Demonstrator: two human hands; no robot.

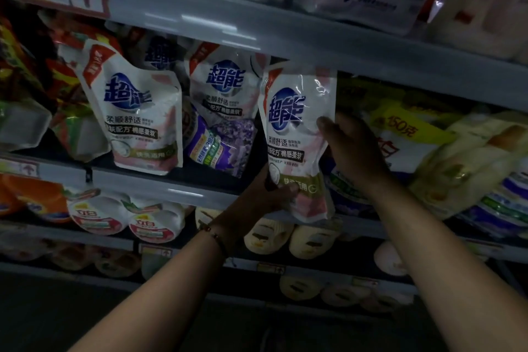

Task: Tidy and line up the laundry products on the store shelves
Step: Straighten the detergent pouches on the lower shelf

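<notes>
A white and pink detergent pouch [294,111] with a blue logo stands upright at the front of the middle shelf [160,183]. My left hand [265,194] grips its lower left corner, thumb across the front. My right hand [351,148] holds its right edge. Two more pouches of the same kind, one [137,111] leaning left and one [225,86] further back, stand to the left. A purple pouch [220,146] lies tilted between them.
Yellow and white bags [414,134] fill the shelf to the right, red and green packs [34,80] to the left. The upper shelf [257,23] edge hangs just above the held pouch. Round white tubs [125,217] and cream pouches [268,234] sit on lower shelves.
</notes>
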